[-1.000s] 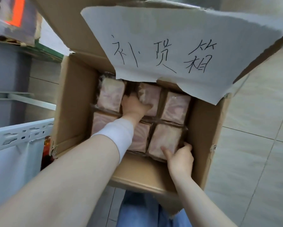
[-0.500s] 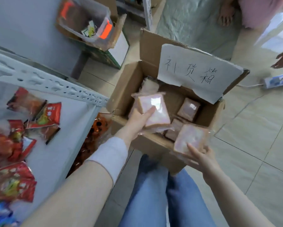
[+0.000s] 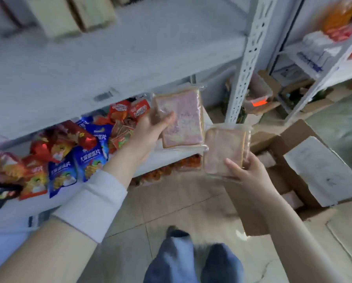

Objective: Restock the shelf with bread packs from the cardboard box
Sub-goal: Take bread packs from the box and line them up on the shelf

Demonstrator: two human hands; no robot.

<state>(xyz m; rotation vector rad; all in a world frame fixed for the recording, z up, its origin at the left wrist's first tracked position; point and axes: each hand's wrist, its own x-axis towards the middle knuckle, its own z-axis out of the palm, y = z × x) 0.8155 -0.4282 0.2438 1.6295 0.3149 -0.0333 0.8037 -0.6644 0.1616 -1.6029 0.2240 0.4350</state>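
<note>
The white shelf (image 3: 109, 58) fills the left, with snack bags (image 3: 85, 160) on its lower board. The cardboard box (image 3: 277, 144) stands open at right. The left hand (image 3: 148, 135) holds a bread pack (image 3: 183, 119) at the shelf's right end, and the right hand (image 3: 250, 170) holds a second bread pack (image 3: 220, 152) just beside it. On both hands the fingers pinch the pack, thumb in front.

Glossy beige floor tiles (image 3: 171, 205) are spread below; a white perforated-steel shelving unit (image 3: 248, 58) is set upper centre, a second white rack (image 3: 325, 75) upper right.
</note>
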